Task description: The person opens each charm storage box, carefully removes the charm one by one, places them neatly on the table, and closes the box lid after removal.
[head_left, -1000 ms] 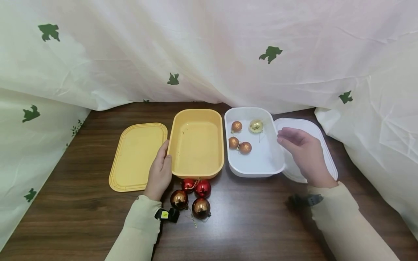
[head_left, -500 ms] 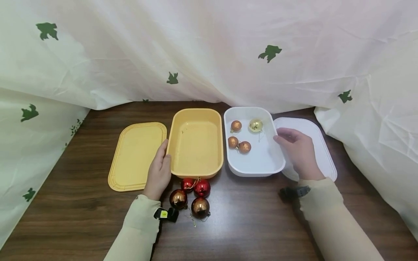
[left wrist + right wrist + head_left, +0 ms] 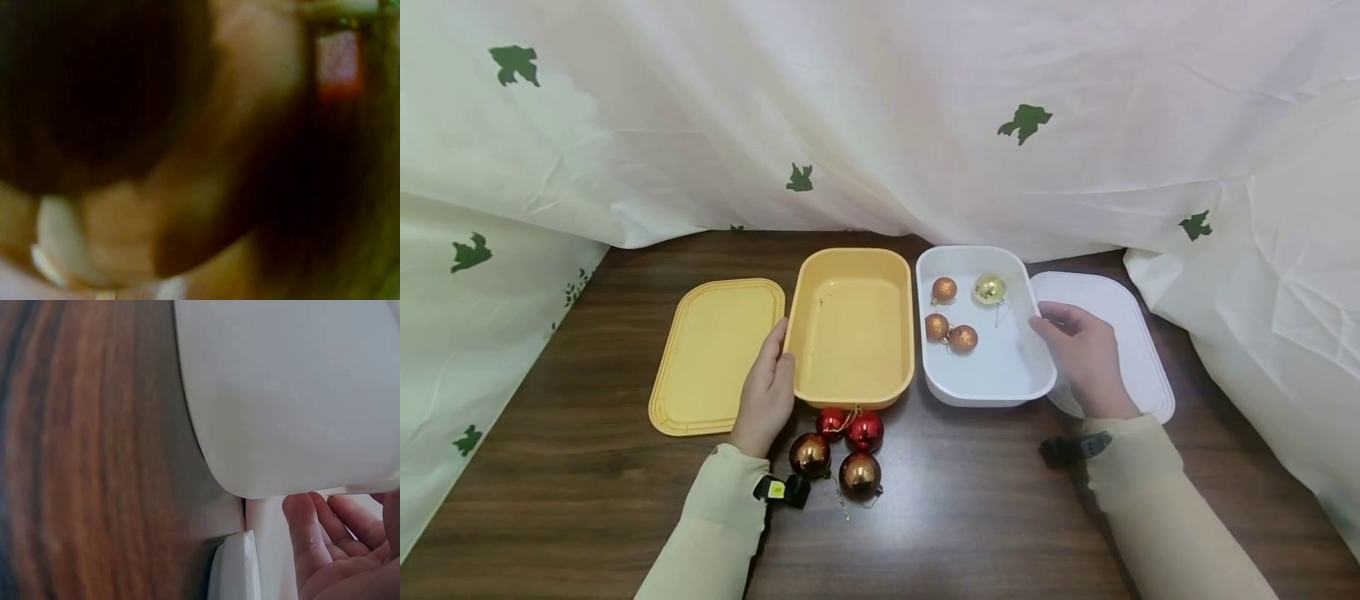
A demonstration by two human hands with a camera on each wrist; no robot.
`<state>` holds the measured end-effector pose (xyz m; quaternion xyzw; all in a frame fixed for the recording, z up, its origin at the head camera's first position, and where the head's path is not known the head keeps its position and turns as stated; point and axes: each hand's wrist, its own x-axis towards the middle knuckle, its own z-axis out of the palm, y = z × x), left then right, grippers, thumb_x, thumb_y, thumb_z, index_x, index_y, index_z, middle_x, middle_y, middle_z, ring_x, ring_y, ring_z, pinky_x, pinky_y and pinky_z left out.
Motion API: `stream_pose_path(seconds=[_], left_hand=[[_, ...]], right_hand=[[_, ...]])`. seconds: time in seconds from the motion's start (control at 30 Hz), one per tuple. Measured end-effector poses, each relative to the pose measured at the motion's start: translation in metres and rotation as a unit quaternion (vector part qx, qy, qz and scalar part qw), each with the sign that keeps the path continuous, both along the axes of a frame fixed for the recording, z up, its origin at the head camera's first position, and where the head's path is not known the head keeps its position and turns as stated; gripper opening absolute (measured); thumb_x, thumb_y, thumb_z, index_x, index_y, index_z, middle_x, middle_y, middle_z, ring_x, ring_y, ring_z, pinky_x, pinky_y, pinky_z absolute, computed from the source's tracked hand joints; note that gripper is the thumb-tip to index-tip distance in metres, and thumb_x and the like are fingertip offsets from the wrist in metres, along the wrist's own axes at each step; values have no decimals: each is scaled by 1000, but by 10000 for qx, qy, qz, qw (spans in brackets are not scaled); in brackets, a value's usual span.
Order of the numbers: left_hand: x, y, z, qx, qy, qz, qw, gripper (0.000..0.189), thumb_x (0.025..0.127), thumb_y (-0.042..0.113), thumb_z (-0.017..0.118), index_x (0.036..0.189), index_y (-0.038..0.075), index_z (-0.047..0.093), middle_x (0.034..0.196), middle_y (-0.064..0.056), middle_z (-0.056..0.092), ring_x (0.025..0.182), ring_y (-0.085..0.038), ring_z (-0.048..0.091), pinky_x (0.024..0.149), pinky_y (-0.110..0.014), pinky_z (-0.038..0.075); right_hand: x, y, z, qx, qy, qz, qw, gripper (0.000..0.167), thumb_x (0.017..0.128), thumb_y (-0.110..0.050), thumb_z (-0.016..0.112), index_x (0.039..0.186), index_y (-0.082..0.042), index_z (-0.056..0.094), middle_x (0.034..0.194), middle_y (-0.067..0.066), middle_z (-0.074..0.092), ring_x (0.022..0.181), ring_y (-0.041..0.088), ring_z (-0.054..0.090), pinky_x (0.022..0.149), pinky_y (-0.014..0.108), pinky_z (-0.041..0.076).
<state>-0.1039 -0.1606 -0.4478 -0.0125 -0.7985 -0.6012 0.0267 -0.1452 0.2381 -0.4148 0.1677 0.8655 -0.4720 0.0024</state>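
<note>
There were three glittery orange baubles (image 3: 963, 338), one gold bauble (image 3: 988, 289), two red baubles (image 3: 866, 432) and two bronze baubles (image 3: 861, 476); one yellow box (image 3: 853, 397), one white box (image 3: 1015, 362), one yellow lid (image 3: 715, 358), one white lid (image 3: 1137, 354); two hands (image 3: 763, 398) and two wrist cameras (image 3: 795, 492).

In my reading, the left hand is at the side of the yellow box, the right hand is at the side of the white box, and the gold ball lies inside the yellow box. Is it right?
Not quite: the head view shows the gold ball inside the white box, not the yellow box. The rest stands.
</note>
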Motion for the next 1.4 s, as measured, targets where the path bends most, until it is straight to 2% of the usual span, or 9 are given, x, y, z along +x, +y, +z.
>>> stream_pose_path(seconds=[0.13, 0.3, 0.47, 0.63, 0.93, 1.1, 1.3, 1.4], left_hand=[[-1, 1, 1, -56, -20, 28, 10000, 54, 108, 14, 31, 161, 10, 21, 164, -4, 26, 147, -18, 28, 120, -42, 27], [0, 1, 1, -46, -58, 50, 10000, 53, 109, 16, 32, 161, 10, 21, 164, -5, 26, 148, -20, 27, 120, -44, 26], [2, 1, 3, 115, -72, 163, 9998, 53, 109, 17, 35, 160, 8, 22, 161, -8, 31, 145, -25, 35, 117, -44, 33], [3, 1, 7, 304, 249, 251, 9989, 52, 108, 13, 40, 158, 4, 26, 159, -11, 36, 142, -26, 39, 114, -44, 37], [4, 5, 16, 159, 775, 697, 9944, 53, 103, 14, 56, 153, 4, 39, 154, -9, 45, 141, -21, 42, 113, -44, 39], [4, 9, 23, 241, 902, 622, 9937, 57, 101, 16, 62, 152, 4, 41, 152, -8, 47, 139, -17, 43, 112, -42, 41], [4, 10, 33, 155, 997, 677, 9926, 54, 99, 18, 65, 148, 7, 46, 149, -5, 50, 140, -16, 43, 117, -39, 33], [4, 11, 40, 389, 1081, 599, 9916, 54, 99, 14, 66, 148, 5, 46, 149, -4, 50, 140, -16, 43, 116, -39, 35]], right_hand=[[0, 0, -2, -31, 74, -13, 10000, 57, 97, -47, 61, 142, -11, 57, 140, 13, 58, 132, 32, 51, 104, 51, 47], [1, 0, -2, -35, 126, -21, 9999, 55, 98, -45, 61, 142, -11, 57, 141, 14, 58, 133, 32, 50, 106, 53, 44], [2, -2, 0, -34, 149, 35, 9999, 55, 98, -43, 61, 141, -9, 57, 140, 15, 58, 132, 33, 51, 105, 53, 46], [1, -3, 1, -53, 102, 52, 9999, 55, 98, -44, 61, 141, -9, 58, 140, 15, 58, 132, 34, 52, 104, 53, 46], [2, -1, 1, -79, 128, 52, 9999, 56, 98, -44, 61, 141, -10, 58, 140, 14, 58, 132, 33, 51, 106, 53, 45], [4, 1, 1, -133, 129, 27, 9998, 55, 98, -43, 62, 141, -9, 58, 139, 15, 59, 131, 32, 52, 106, 52, 45], [2, 1, -1, -137, 184, 44, 9997, 55, 98, -44, 62, 140, -9, 59, 139, 14, 60, 131, 32, 52, 105, 52, 45], [2, 0, 0, -181, 205, 68, 9996, 55, 97, -44, 62, 140, -9, 59, 139, 14, 60, 130, 32, 52, 105, 52, 46]])
